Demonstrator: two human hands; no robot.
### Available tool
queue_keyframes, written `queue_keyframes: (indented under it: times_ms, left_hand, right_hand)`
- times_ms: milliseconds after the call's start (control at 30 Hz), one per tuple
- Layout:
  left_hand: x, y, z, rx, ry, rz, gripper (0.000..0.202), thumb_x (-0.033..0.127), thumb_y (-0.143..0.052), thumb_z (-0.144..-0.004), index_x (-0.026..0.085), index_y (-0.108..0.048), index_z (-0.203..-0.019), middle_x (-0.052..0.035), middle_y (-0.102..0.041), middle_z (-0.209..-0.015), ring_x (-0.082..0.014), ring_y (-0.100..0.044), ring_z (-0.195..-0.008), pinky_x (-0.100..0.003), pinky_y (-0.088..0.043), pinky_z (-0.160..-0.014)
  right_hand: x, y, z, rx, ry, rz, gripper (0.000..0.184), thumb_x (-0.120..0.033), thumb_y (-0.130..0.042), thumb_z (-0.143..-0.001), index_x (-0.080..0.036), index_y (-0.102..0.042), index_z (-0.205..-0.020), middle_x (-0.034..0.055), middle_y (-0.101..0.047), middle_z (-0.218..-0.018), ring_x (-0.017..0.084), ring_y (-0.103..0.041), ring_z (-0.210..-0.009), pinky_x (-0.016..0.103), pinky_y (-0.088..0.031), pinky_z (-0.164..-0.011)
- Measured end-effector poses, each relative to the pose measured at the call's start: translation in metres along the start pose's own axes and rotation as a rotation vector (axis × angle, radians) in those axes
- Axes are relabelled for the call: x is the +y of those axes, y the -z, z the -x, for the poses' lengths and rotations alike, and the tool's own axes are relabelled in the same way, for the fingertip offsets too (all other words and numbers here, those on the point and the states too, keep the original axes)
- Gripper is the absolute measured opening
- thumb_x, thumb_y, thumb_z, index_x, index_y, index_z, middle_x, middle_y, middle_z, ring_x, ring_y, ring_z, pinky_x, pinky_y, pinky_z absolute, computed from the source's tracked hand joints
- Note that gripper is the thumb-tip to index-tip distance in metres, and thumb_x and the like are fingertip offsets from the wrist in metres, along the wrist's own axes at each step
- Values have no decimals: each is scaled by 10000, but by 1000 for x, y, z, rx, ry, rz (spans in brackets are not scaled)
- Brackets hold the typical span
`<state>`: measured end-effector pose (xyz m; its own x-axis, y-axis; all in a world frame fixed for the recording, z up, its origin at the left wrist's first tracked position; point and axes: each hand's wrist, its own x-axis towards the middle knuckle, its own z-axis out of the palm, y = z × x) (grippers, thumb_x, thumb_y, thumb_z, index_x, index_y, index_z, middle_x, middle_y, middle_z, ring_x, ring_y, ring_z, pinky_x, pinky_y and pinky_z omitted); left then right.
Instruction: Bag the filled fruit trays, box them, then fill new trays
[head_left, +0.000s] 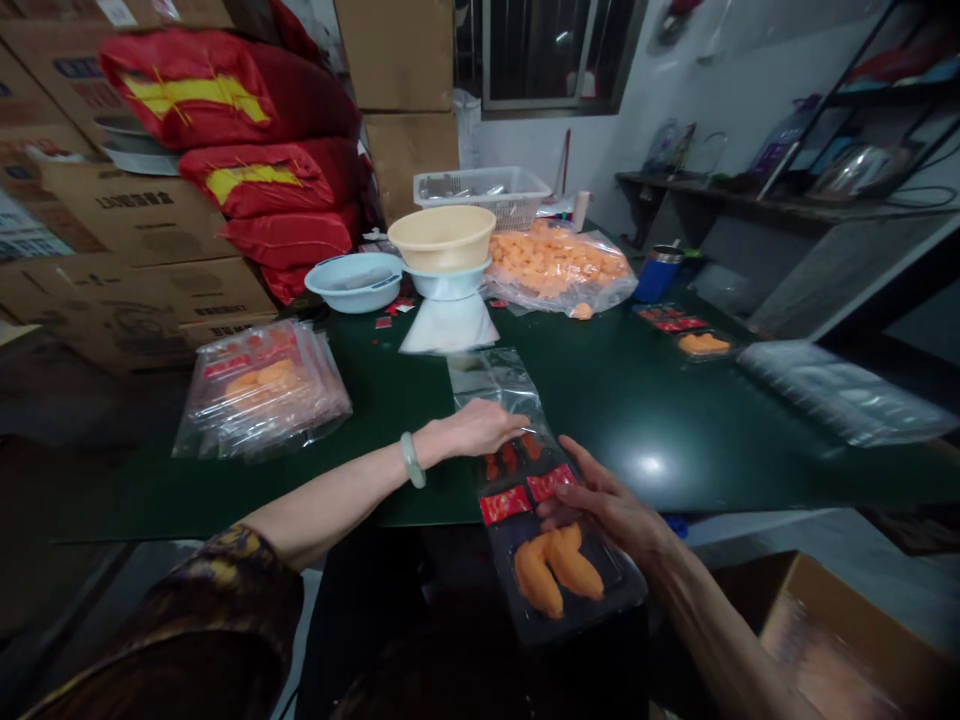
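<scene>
A dark tray sits inside a clear plastic bag, tilted over the table's front edge. Two curved orange pieces fill its near compartment. Red packets lie across the middle, and small orange-red pieces are at the far end. My left hand, with a pale green bangle on the wrist, is closed with fingertips pinching the bag near its open end. From the right, my right hand grips the bagged tray's side, its fingers over the red packets.
Bagged trays are piled at left on the green table. Behind stand basins, a large bag of orange pieces and a white basket. Clear empty trays, an unbagged filled tray and a blue cup are right.
</scene>
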<state>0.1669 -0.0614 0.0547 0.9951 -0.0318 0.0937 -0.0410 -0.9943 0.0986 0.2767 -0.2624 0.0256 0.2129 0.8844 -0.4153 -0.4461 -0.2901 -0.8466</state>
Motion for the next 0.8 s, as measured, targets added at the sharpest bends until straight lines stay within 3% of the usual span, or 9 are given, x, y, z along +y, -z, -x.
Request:
queue_keyframes:
  times_ms: [267, 433, 567, 667, 800]
  left_hand:
    - [6, 5, 30, 97, -4, 160, 370, 329, -292, -951, 209, -586, -1140, -32, -665, -758, -124, -589, -660, -215, -361, -607]
    - [-2, -13, 51, 216, 248, 77, 291, 337, -403, -905, 164, -615, -1004, -68, -668, -877, -165, -602, -761, -240, -375, -639]
    - [-3, -26, 57, 259, 501, 106, 354, 447, -487, -847, 151, -597, -685, -39, -588, -628, -150, -529, -597, -244, -311, -538]
    - [-1, -31, 58, 277, 503, 381, 340, 414, -521, -836, 145, -569, -634, -1, -527, -560, -107, -465, -540, -220, -306, -524]
    - [-2, -34, 61, 243, 412, 812, 172, 276, -548, -817, 120, -610, -780, 17, -537, -614, -80, -462, -551, -188, -359, -534]
  right_hand:
    - [-1, -2, 2, -145, 0, -15, 919, -276, -697, -698, -231, -169, -1449, 28, -702, -732, 174, -671, -619, 289, -523, -640]
    - [3, -7, 10, -106, -36, -60, 889, -252, -692, -708, -275, -186, -1439, 27, -700, -730, 168, -669, -614, 255, -506, -604]
    - [11, -8, 16, -72, -49, -101, 869, -256, -705, -696, -331, -228, -1419, 6, -695, -767, 157, -656, -588, 256, -504, -591]
    - [17, -7, 20, -34, -23, -155, 826, -251, -708, -697, -361, -280, -1395, 11, -695, -915, 150, -653, -620, 279, -518, -635]
    - [24, -6, 25, 64, 18, -199, 765, -232, -718, -692, -366, -362, -1356, 1, -683, -1011, 134, -658, -704, 245, -519, -674]
